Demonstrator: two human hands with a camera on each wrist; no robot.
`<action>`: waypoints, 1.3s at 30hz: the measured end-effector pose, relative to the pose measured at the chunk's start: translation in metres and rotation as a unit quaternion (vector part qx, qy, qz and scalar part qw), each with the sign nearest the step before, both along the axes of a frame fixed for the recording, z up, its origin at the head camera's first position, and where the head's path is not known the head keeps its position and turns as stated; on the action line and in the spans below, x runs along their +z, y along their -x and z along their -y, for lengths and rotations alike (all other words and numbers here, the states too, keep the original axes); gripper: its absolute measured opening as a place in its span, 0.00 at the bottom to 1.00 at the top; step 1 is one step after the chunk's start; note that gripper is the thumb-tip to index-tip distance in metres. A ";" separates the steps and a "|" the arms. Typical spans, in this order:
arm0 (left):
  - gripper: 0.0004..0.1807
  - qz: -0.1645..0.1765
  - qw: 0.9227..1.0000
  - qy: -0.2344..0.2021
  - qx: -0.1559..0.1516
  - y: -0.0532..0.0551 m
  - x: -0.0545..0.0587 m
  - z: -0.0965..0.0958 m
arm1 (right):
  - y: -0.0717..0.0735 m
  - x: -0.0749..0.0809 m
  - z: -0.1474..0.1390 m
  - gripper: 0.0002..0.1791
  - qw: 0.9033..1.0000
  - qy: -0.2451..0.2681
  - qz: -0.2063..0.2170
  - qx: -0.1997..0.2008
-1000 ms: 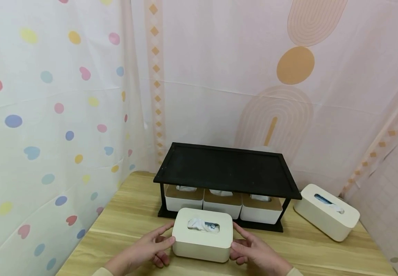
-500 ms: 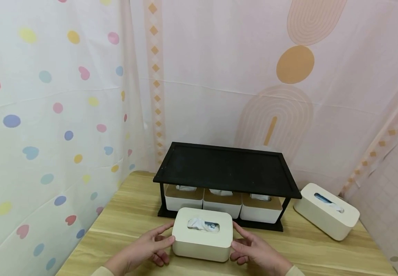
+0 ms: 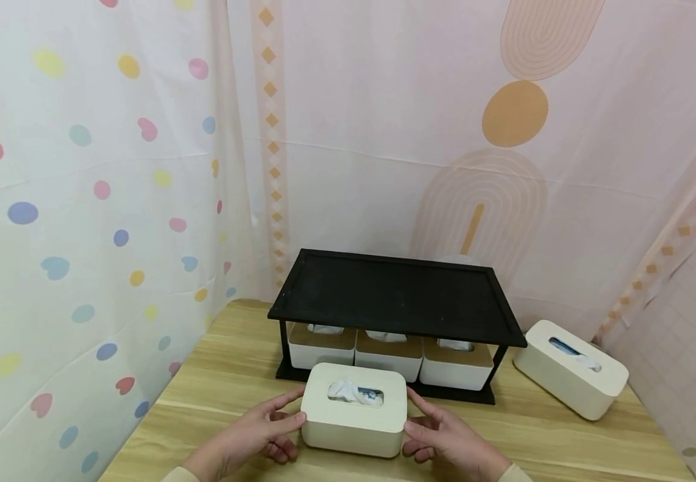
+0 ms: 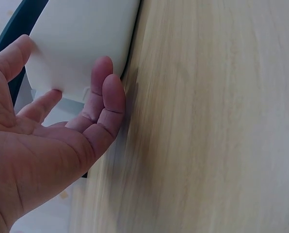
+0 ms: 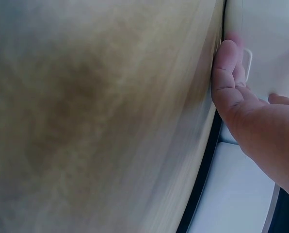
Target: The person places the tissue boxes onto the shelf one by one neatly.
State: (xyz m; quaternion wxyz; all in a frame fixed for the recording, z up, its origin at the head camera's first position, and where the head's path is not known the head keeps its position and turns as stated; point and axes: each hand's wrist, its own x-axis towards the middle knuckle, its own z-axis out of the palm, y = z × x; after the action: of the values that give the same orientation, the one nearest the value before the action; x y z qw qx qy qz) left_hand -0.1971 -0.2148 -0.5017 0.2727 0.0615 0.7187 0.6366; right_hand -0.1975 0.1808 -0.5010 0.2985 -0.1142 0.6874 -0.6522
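A cream tissue box rests on the wooden table, a white tissue and blue wrapping showing through its oval slot. My left hand touches its left end with thumb and index fingertips, seen close on the box wall in the left wrist view. There, the other fingers of the left hand are loosely bent beside it, above the table. At the opposite end, my right hand touches the box with its thumb and index finger. In the right wrist view, the right hand partly covers that end.
Close behind the box stands a black two-level rack. Its lower level holds three white tissue boxes with brown lids, side by side. Another cream tissue box sits at an angle on the right. Patterned curtains enclose the table.
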 end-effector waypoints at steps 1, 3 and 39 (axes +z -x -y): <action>0.45 0.001 1.000 -0.003 0.001 0.000 0.000 0.000 | 0.000 0.000 0.000 0.46 1.000 0.000 0.001 0.001; 0.45 0.005 1.000 -0.008 0.002 0.000 0.000 0.000 | 0.000 0.000 0.000 0.46 1.000 -0.001 0.002 0.001; 0.45 0.004 0.999 -0.036 0.002 -0.001 0.001 0.000 | 0.002 -0.002 0.000 0.45 1.000 -0.003 -0.009 -0.005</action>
State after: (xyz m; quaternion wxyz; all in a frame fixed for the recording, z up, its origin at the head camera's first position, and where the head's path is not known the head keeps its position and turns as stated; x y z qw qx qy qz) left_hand -0.1965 -0.2147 -0.5009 0.2724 0.0671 0.6944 0.6627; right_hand -0.1998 0.1805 -0.5028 0.2891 -0.1158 0.6928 -0.6505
